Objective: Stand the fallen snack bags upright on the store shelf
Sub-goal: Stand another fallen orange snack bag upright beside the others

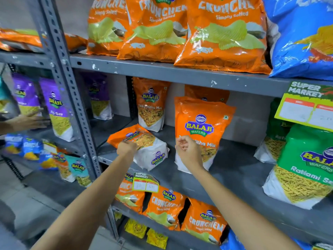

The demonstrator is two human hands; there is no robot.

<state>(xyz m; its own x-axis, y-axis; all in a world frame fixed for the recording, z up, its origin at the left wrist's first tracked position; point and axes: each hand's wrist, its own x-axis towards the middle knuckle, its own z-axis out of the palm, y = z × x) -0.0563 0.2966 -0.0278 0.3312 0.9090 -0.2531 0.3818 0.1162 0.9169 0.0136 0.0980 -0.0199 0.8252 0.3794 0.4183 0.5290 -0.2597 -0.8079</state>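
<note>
On the middle grey shelf (234, 165) an orange Balaji mix bag (144, 147) lies on its back, its top pointing back-left. My left hand (126, 147) grips its near upper edge. To the right a larger orange Balaji mix bag (201, 123) stands upright. In front of its lower left part is my right hand (189, 152), fingers curled and loosely apart; I cannot tell if it touches the bag. Another orange mix bag (151, 103) stands upright at the back.
Green Ratlami bags (306, 168) stand at the right under a hanging price tag (306, 109). Orange Crunchem bags (221, 33) fill the shelf above and the one below. Purple bags (57, 109) stand on the left rack, where another person's hand (28, 120) reaches in.
</note>
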